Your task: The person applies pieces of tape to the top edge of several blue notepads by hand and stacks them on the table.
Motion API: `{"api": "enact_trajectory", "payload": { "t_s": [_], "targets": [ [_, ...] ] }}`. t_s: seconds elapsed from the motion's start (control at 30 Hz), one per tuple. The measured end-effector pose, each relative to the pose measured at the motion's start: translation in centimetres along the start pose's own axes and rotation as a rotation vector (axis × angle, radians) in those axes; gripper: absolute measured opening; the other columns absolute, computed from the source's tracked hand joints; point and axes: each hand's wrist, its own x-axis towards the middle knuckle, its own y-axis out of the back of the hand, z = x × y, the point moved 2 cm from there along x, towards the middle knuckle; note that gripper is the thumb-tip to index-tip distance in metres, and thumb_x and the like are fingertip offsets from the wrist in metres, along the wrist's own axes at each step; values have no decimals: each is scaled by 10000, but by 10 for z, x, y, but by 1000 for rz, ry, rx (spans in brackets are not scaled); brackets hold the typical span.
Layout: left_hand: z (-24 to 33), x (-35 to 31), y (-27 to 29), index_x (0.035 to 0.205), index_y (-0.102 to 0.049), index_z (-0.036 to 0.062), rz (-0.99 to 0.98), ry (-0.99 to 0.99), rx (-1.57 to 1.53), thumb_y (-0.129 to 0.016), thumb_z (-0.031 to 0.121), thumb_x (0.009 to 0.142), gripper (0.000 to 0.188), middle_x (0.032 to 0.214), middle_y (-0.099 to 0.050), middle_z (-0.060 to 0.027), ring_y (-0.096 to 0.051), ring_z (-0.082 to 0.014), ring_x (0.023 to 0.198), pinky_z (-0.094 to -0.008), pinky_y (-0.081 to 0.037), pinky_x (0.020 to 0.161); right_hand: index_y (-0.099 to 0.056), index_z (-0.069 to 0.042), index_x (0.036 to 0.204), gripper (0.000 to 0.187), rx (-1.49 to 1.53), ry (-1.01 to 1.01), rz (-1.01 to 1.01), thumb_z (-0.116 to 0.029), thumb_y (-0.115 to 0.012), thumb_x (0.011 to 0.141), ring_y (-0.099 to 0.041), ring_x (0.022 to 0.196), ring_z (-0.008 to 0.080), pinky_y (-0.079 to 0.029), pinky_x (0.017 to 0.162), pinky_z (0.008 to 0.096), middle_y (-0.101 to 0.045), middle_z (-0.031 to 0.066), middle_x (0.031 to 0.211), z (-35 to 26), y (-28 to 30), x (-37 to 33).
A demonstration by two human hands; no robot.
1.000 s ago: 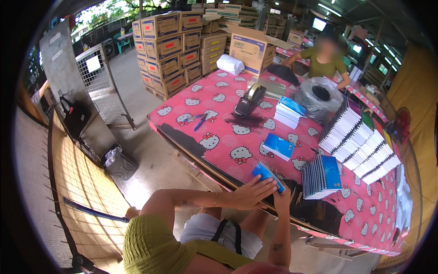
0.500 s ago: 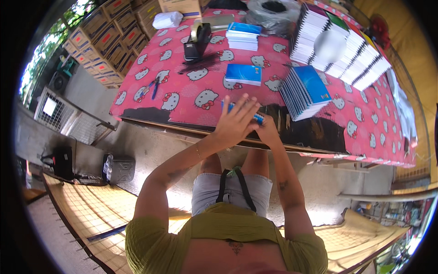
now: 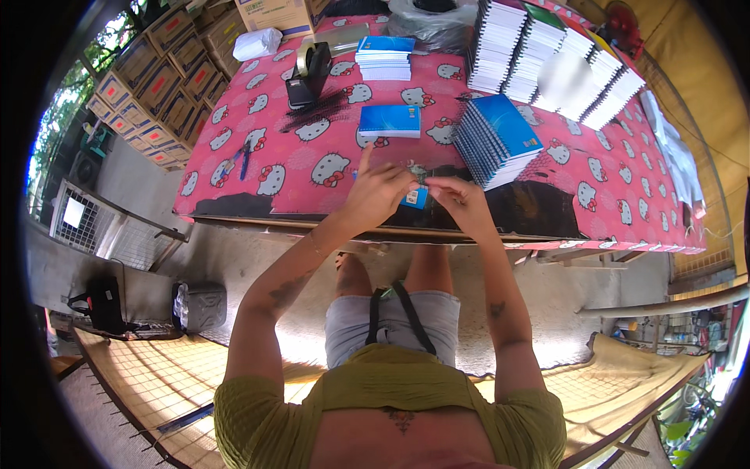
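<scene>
A small blue notebook (image 3: 415, 198) lies under my hands at the table's near edge, partly hidden by them. My left hand (image 3: 376, 197) points one finger outward while its other fingers close at a small dark, greenish bit above the notebook. From the other side my right hand (image 3: 462, 206) pinches at the same bit, thumb and fingertips together. What that bit is, I cannot make out. Just beyond lies a short pile of blue notebooks (image 3: 390, 122). To the right leans a taller stack of spiral-bound blue notebooks (image 3: 504, 139).
Farther back on the pink patterned tablecloth (image 3: 289, 152) are a tape dispenser (image 3: 309, 76), thin black strands (image 3: 316, 111), another notebook pile (image 3: 385, 59) and a blue pen (image 3: 245, 161). Thick spiral-bound stacks (image 3: 539, 62) fill the back right. Cardboard boxes (image 3: 148, 86) stand at far left.
My left hand has come off the top of the notebook. Both hands now meet fingertip to fingertip above it, and the notebook's blue cover shows. The whole view has shifted slightly.
</scene>
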Motion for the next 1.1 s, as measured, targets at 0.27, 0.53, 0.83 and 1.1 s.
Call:
{"api": "enact_trajectory", "payload": {
  "t_s": [0.27, 0.53, 0.83, 1.1],
  "targets": [
    [-3, 3, 6, 944, -624, 63, -71, 21, -32, -571, 204, 976, 154, 894, -683, -110, -656, -299, 875, -607, -207, 1136, -704, 12, 963, 128, -131, 10, -267, -70, -717, 865, -671, 775, 133, -530, 707, 273, -707, 79, 842, -19, 14, 26],
    [-1, 4, 6, 989, -617, 56, -42, -35, -17, -617, 204, 946, 153, 883, -659, -123, -640, -327, 888, -516, -371, 1039, -576, -26, 765, 197, -305, 259, -127, -101, -753, 721, -658, 668, 280, -486, 578, 356, -636, 107, 733, -22, 1, 34],
    [11, 23, 35, 1094, -613, 33, 102, 158, -101, -663, 38, 864, 235, 789, -665, -122, -644, -317, 637, -341, -534, 584, -650, -17, 1113, 384, -259, 187, 299, -138, -760, 766, -661, 945, 309, -526, 801, 396, -652, 158, 1014, -79, -5, 10],
    [65, 133, 53, 1172, -638, 43, 307, -72, -384, -659, 104, 911, 268, 1105, -616, -131, -614, -246, 964, -329, -507, 777, -486, 6, 1406, 534, -59, 87, 234, -19, -638, 894, -555, 1172, 234, -431, 1009, 342, -574, 143, 1293, -112, 61, -3]
  ]
}}
